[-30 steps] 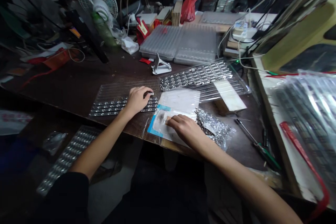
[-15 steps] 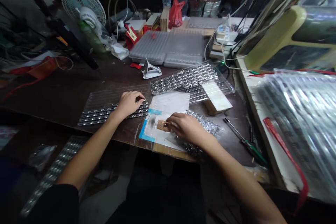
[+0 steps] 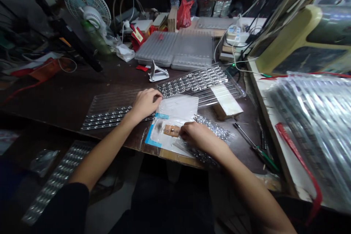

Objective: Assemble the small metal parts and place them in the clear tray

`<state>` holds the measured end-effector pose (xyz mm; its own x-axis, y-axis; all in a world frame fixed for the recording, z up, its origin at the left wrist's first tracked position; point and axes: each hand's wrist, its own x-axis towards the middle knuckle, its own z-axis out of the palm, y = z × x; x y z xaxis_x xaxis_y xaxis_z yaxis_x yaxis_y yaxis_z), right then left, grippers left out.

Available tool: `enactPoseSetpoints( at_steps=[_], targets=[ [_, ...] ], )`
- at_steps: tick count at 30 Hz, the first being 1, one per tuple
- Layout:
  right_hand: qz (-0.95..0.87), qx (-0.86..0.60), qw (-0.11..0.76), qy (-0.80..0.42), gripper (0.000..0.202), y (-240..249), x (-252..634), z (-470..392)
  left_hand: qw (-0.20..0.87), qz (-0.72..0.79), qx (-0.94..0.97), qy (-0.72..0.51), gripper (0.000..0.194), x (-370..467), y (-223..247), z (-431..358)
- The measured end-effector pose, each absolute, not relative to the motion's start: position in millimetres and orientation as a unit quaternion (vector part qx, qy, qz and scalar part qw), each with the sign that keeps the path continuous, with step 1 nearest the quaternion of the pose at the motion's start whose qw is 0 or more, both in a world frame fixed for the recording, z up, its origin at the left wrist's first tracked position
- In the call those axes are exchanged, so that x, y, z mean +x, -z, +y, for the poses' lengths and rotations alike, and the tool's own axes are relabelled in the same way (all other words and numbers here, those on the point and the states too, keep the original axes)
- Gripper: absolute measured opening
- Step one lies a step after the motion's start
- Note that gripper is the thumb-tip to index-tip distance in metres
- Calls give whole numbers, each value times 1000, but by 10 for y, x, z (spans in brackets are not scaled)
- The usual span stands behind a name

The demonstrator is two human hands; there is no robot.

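Note:
My left hand (image 3: 146, 103) is closed, fingertips and thumb curled together, at the near left end of a clear plastic tray with shiny metal strips (image 3: 193, 80). Whatever it pinches is too small to make out. Under that wrist lies another clear tray with several metal strips (image 3: 109, 119). My right hand (image 3: 196, 136) has its fingers bunched just right of a small brown block (image 3: 171, 130) with a dark metal bit on top; its fingertips hide anything held. The block rests on a white sheet edged with blue tape (image 3: 153, 142). Small shiny metal parts (image 3: 215, 127) lie in a heap beyond my right hand.
A white-topped block (image 3: 227, 100) stands right of the sheet, near a green-handled screwdriver (image 3: 260, 151). Behind are a white stand (image 3: 158, 74), stacked clear trays (image 3: 192, 49) and a fan (image 3: 87, 5). Wrapped trays (image 3: 315, 128) are piled on the right.
My left hand has moved right and slightly away from me, from the left tray to the far tray's end. My right hand has drawn back right, off the brown block.

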<state>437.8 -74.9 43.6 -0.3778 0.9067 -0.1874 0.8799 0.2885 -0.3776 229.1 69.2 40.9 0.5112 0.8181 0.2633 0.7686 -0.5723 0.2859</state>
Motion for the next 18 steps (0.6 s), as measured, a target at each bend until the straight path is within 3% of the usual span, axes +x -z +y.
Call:
enactPoseSetpoints(
  at_steps=[4, 9, 14, 18],
  targets=[
    [-806, -552, 45, -207, 18, -390, 4380, -742, 113, 375, 890, -232, 19, 2962, -383, 726],
    [-810, -523, 99, -246, 23, -393, 4421, -689, 94, 372, 888, -253, 20, 3543, -276, 766],
    [-807, -523, 132, -241, 21, -452, 4470, -658, 68, 374, 895, -234, 5, 3634, -237, 748],
    [-810, -513, 139, -246, 21, -452, 4468, -660, 78, 363, 902, -219, 4, 3559, -252, 755]
  ],
)
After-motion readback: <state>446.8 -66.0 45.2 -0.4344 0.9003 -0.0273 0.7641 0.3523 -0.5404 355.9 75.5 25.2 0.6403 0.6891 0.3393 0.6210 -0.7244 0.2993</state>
